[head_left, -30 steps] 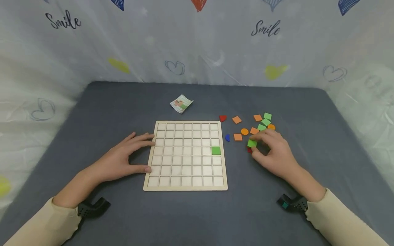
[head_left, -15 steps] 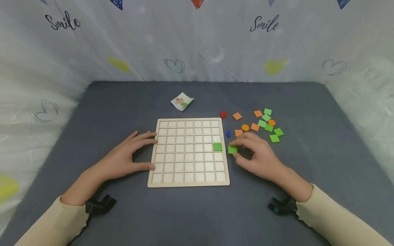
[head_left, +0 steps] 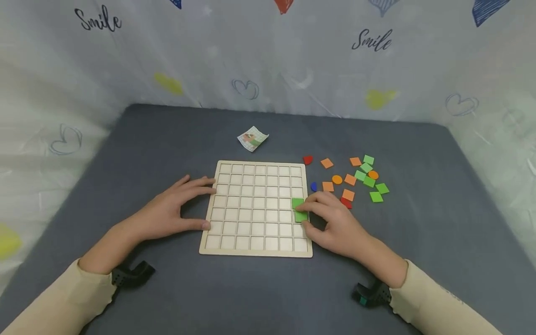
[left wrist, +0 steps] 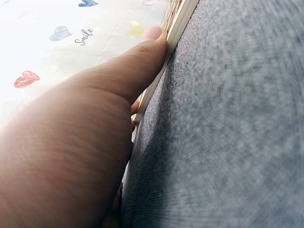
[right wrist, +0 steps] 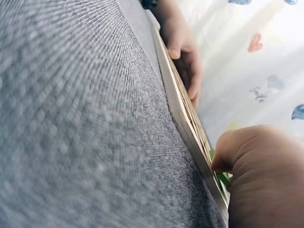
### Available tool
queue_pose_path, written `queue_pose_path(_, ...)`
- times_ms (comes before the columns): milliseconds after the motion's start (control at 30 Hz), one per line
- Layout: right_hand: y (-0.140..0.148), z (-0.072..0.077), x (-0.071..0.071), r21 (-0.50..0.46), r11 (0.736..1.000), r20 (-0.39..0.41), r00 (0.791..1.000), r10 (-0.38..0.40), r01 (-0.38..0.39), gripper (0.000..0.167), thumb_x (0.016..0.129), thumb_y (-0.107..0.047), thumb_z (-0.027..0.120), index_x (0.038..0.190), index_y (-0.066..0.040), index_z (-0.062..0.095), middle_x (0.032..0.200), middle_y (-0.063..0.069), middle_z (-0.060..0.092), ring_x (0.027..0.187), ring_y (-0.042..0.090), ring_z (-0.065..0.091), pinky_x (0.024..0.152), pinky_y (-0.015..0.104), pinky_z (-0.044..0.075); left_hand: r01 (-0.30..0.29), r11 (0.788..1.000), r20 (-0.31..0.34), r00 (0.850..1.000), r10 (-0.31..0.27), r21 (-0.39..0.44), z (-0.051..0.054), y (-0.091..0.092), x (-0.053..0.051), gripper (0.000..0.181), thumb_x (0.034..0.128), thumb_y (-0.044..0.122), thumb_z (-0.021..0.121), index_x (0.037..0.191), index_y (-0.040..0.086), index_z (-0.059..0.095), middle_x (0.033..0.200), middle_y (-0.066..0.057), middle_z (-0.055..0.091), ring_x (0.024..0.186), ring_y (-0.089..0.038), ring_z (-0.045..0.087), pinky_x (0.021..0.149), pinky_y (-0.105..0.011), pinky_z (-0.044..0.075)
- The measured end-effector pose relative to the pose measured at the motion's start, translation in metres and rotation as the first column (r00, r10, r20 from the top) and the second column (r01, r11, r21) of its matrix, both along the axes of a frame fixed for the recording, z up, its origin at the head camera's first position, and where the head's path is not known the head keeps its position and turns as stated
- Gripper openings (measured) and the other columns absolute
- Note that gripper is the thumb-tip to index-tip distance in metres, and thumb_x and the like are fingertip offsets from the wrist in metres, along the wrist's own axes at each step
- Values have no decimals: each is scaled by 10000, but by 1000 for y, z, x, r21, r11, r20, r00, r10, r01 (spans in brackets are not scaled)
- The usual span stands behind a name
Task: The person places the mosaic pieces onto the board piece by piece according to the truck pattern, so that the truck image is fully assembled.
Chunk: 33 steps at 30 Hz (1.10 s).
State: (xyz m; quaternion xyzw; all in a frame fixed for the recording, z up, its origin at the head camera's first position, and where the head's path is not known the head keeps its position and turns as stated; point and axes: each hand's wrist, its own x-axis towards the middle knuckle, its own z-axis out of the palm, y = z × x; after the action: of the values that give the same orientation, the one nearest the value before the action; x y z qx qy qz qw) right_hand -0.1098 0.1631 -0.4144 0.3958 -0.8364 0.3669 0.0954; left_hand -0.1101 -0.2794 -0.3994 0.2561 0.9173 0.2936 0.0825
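At the lower edge of the frame, two beige sleeves (head_left: pixel 435 295) enter from the corners, each with a black wrist device (head_left: pixel 131 275) at the cuff. A square gridded board (head_left: pixel 255 252) lies flat on the grey table (head_left: pixel 259 298) at the centre. The left hand (head_left: pixel 163 216), left of centre, is extended and relaxed; its thumb and fingertips rest on the board's left edge without enclosing an item. The right hand (head_left: pixel 335 223), right of centre, pinches a green tile (head_left: pixel 300 217) between thumb and fingers over the rightmost column. Whether this tile is fully seated cannot be told. Directly above it in the frame, a second green tile (head_left: pixel 297 203) occupies a cell of the same column. Right of the board lie loose pieces: a red piece (head_left: pixel 345 203), a blue piece (head_left: pixel 313 186), orange squares (head_left: pixel 350 179), orange discs (head_left: pixel 337 179) and green squares (head_left: pixel 376 197). Beyond the board, at upper centre, lies a small printed card (head_left: pixel 253 138). A printed curtain (head_left: pixel 268 51) spans the top.
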Motion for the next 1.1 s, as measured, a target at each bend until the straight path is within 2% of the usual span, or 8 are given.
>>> queue_pose_path(133, 1, -1, 1, -9, 1000, 29, 1000, 8, -8, 335, 908, -10, 785, 1220, -128, 809, 1223, -8, 684, 1123, 191, 614, 924, 340, 573, -21, 1000, 12, 1000, 21, 0, 0, 2, 1, 843, 889, 614, 865, 1608, 304, 554, 1761, 43, 348, 1661, -468, 94, 1276, -755, 206)
queue_pose_path(300, -1, -3, 3, 10, 1000, 62, 998, 0, -1, 314, 924, -56, 795, 1223, -147, 810, 1236, -46, 676, 1131, 144, 604, 915, 306, 567, -26, 1000, 14, 1000, 27, -10, 0, 1, 4, 828, 886, 624, 865, 1595, 320, 566, 1755, 58, 356, 1659, -460, 116, 1280, -745, 211)
queue_pose_path(600, -1, -3, -3, 21, 1000, -22, 1000, 14, -14, 299, 922, -49, 785, 1205, -138, 814, 1187, -41, 677, 1106, 158, 599, 879, 349, 555, -21, 1000, 4, 1000, 20, 3, 2, 4, 0, 822, 888, 605, 870, 1589, 292, 575, 1750, 29, 371, 1661, -446, 126, 1297, -723, 194)
queue_pose_path(767, 0, 0, -1, 34, 999, -8, 1000, 13, -13, 285, 935, -62, 787, 1208, -139, 818, 1190, -43, 670, 1108, 156, 590, 885, 345, 541, -25, 1000, 5, 1000, 25, 2, 3, 3, 0, 819, 883, 586, 885, 1586, 298, 579, 1750, 30, 370, 1656, -469, 122, 1273, -758, 210)
queue_pose_path(933, 2, 1, 0, 19, 1000, -2, 1000, 11, -11, 261, 930, -49, 792, 1172, -141, 826, 1173, -46, 674, 1120, 165, 596, 914, 352, 540, -13, 1000, -4, 1000, 13, 5, 2, 4, -1, 817, 887, 583, 884, 1587, 288, 580, 1749, 25, 374, 1658, -450, 137, 1288, -735, 203)
queue_pose_path(1100, 2, 0, -1, 7, 1000, -6, 1000, 14, -14, 237, 931, -45, 806, 1148, -139, 828, 1178, -47, 694, 1142, 175, 614, 949, 369, 556, -26, 1000, 11, 1000, 26, 4, 2, 4, 0, 818, 888, 591, 879, 1588, 291, 579, 1753, 30, 366, 1660, -455, 120, 1287, -743, 196)
